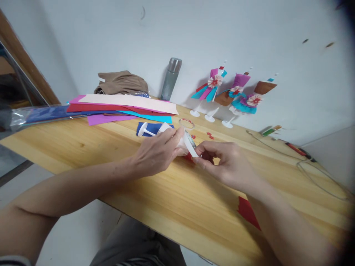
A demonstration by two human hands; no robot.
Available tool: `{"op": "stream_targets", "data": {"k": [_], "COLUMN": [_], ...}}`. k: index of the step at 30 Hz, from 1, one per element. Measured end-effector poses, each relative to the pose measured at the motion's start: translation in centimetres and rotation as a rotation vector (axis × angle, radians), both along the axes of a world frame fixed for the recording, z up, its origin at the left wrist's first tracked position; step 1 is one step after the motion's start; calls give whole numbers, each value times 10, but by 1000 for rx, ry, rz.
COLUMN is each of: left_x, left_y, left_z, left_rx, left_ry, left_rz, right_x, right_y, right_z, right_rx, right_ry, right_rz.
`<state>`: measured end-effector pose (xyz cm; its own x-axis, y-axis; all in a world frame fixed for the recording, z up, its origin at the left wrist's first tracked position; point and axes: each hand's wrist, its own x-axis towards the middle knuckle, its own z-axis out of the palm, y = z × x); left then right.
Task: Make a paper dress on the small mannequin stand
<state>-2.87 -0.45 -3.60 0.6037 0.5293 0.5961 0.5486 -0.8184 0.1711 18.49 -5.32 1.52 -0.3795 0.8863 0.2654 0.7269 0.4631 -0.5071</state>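
Observation:
My left hand [158,151] is wrapped round a white paper-covered piece, mostly hidden by the fingers. From its left side juts a white stem with a round white base [143,129], lying tilted over a dark blue piece of paper [139,126]. My right hand [222,160] pinches the lower end of a narrow white strip [191,146] between thumb and forefinger. The strip's upper end meets the piece in my left hand. Beneath the hands lies a bit of red paper [189,158], and small red cut-outs [210,135] rest just beyond.
Colourful crepe paper sheets [124,107] are stacked at the back left, before a brown cloth [122,82]. A grey flask [171,79] and three paper-dressed stands [212,90] line the wall. On the right lie a cable [271,146], a red-black tool [298,149] and red paper [247,212].

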Motion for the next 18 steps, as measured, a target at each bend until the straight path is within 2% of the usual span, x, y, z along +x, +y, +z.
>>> {"op": "stream_targets", "data": {"k": [3,8,11,18], "left_x": [0,-1,0,1], "left_y": [-1,3,4,5], "left_z": [-2,-2,-2,-9], "left_rx": [49,-25,-16,295], "left_ry": [-11,-48,-25,-50], "left_rz": [-23,-1,-21,-33], "right_x": [-1,-4,-4,-4], "right_y": [1,0,-2,-3], "right_z": [0,2,2,2], "right_rx": [1,-35,-59,-70], "right_ry": [10,0,-3,17], "right_rz": [-7,-7,-2,9]}}
